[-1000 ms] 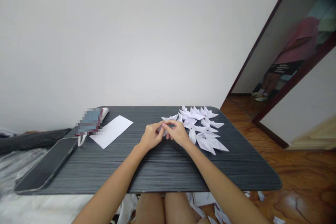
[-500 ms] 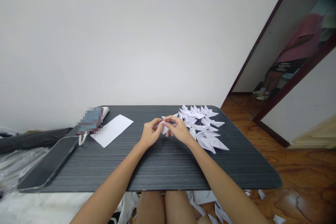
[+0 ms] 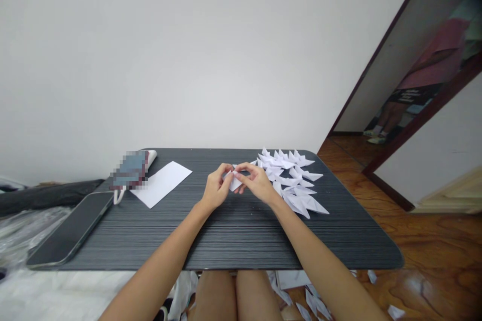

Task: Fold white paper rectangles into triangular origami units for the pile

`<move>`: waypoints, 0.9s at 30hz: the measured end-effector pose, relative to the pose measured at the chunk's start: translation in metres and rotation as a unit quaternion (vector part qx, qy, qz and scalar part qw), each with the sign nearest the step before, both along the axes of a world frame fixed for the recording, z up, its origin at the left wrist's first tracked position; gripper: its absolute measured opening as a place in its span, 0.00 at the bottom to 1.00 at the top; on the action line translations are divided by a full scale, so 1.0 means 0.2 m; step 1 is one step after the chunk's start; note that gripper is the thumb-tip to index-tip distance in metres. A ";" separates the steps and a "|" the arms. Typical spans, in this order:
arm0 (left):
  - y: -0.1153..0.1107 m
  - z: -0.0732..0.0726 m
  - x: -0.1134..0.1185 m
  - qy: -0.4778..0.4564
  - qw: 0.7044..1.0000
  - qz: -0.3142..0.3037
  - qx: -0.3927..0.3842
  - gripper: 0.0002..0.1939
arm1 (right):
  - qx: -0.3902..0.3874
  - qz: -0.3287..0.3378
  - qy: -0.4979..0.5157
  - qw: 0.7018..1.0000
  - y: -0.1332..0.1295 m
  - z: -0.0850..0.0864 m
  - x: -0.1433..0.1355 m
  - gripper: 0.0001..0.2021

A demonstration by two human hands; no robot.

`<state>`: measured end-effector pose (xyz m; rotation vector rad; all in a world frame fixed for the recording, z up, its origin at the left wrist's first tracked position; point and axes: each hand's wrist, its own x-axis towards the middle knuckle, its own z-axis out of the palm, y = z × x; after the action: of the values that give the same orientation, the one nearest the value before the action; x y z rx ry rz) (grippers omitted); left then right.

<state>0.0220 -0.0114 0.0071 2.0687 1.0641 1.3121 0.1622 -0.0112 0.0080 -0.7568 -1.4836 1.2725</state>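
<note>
Both hands meet over the middle of the dark table [image 3: 226, 241], pinching one small folded white paper [image 3: 235, 184]. My left hand [image 3: 217, 186] grips its left side with thumb and forefinger. From the right, my right hand [image 3: 256, 182] holds it the same way, fingertips nearly touching the other hand's. Much of the paper's shape is covered by the fingers. Just right of my right hand lies a cluster of folded white paper boats [image 3: 297, 183], pointed and overlapping. A flat white paper sheet [image 3: 162, 184] rests to the left of my left hand.
At the table's left stand a phone [image 3: 71, 230] and a blurred-out object [image 3: 130, 170] with a white strap, overlapping the sheet. Paper pieces [image 3: 316, 303] are scattered on the wooden floor [image 3: 429, 261]. A person in a pink top [image 3: 439, 55] is beyond the doorway at right.
The hands stay in nearly the same place, fingers shifting slightly on the folded paper. The whole view has tilted a little, so the table appears slightly higher.
</note>
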 end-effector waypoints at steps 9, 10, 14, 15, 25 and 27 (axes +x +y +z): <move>0.00 0.00 -0.01 -0.032 0.999 0.002 0.006 0.08 | 0.003 -0.004 0.023 1.000 -0.01 0.01 0.01 0.14; 0.00 0.00 -0.01 -0.038 0.999 -0.005 0.001 0.09 | 0.010 -0.003 0.022 1.000 -0.01 0.02 0.02 0.13; 0.00 0.01 -0.02 -0.064 0.997 -0.036 -0.009 0.09 | 0.055 -0.015 0.013 0.998 0.00 0.03 0.03 0.11; 0.01 0.02 -0.03 -0.065 0.997 -0.038 -0.009 0.09 | 0.067 -0.021 0.006 0.997 0.00 0.03 0.03 0.10; 0.04 0.03 -0.10 0.020 0.988 -0.133 -0.074 0.12 | 0.226 -0.097 -0.212 0.946 -0.02 0.02 0.08 0.08; 0.05 0.02 -0.10 0.008 0.979 -0.177 -0.101 0.15 | 0.257 -0.104 -0.242 0.930 -0.02 0.03 0.09 0.10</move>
<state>0.0022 -0.0019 0.0102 2.0015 0.7542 0.9722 0.1794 -0.0158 0.0139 -0.8742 -1.9608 0.5043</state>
